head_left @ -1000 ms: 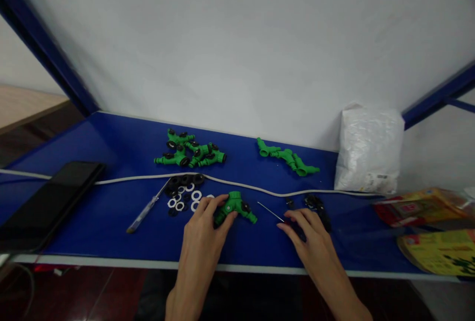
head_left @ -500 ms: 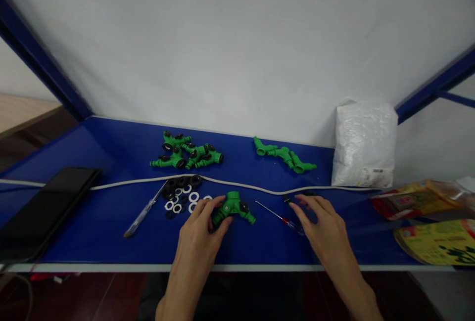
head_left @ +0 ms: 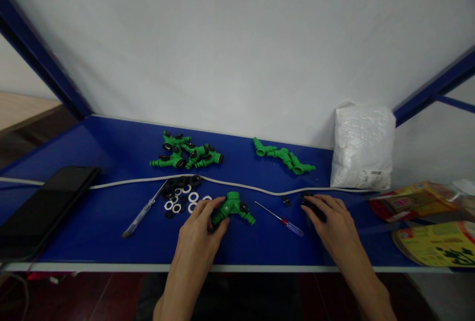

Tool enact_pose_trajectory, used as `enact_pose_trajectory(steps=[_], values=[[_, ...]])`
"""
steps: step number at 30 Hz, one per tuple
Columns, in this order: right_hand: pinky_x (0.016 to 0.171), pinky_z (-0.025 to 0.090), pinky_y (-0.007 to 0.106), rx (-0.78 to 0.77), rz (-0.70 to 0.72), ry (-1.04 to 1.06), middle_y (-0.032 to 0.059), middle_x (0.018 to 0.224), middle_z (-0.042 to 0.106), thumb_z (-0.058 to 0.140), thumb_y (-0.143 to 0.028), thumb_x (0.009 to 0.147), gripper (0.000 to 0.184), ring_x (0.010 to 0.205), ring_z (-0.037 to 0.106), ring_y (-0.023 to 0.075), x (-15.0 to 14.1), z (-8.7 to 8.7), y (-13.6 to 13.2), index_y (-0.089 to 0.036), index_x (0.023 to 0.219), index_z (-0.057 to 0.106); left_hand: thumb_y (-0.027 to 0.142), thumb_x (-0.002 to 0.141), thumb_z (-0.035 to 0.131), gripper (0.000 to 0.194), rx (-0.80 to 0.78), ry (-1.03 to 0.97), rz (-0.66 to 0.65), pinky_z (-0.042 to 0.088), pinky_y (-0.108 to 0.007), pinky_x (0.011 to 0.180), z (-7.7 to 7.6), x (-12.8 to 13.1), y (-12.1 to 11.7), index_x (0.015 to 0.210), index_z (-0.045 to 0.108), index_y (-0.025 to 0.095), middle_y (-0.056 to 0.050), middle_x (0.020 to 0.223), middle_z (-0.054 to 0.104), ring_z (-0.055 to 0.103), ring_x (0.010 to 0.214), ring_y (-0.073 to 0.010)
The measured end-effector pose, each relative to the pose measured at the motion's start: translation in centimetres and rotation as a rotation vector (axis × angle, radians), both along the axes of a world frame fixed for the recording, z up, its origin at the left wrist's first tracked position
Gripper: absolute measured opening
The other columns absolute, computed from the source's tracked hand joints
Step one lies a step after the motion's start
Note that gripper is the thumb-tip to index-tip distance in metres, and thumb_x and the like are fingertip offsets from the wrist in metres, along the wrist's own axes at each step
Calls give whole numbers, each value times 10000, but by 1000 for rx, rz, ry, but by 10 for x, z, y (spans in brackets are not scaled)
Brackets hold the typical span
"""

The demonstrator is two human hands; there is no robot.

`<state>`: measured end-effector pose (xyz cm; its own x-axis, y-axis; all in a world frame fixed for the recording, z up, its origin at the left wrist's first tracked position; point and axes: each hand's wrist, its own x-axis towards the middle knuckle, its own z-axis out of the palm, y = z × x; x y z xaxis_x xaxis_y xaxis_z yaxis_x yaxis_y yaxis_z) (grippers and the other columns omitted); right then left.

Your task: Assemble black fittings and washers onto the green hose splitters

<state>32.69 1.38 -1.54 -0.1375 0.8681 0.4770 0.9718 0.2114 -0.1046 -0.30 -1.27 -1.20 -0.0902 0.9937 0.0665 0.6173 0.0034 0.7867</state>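
Green and Y-shaped, the connector sits between the fingers of your left hand, which pinch one branch. Your right hand has its fingers bent over black parts; whether they pinch one, I cannot tell. A screwdriver lies just left of them.

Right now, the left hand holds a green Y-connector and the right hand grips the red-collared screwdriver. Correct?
No: the head view shows the red-collared screwdriver lying on the blue tabletop. The left hand does hold the green Y-connector.
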Motion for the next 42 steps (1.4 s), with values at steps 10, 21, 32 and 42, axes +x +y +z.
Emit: enact_pose_trajectory(steps=[10,21,32,42], values=[[838,552,477,14,-10,-12,147,1052,737,506,-356,995,330,927,643,309,5,2,2,-159,1143,727,311,851,619,387,-22,-16,-16,518,-271,638,-1,-1,0,1226,702,261,-25,991,667,570,616,-137],[891,552,525,-71,-31,-17,185,1177,728,449,-257,946,398,1038,651,351,14,-12,12,-131,1202,726,288,839,629,394,-14,-19,0,504,-282,644,-5,1,0,1223,706,243,-27,984,653,551,605,-136],[914,546,537,-89,30,190,138,1013,784,509,-472,941,370,983,703,337,16,-2,27,-206,973,764,286,829,639,384,-34,-34,-1,509,-286,652,1,0,1,1204,714,247,-31,993,664,560,611,-141],[853,619,304,-237,-88,1287,74,987,817,875,-472,703,405,884,774,220,-33,42,5,-211,1000,790,296,826,652,386,-34,-35,1,503,-285,629,0,0,1,1203,718,249,-21,966,660,558,596,-139]])
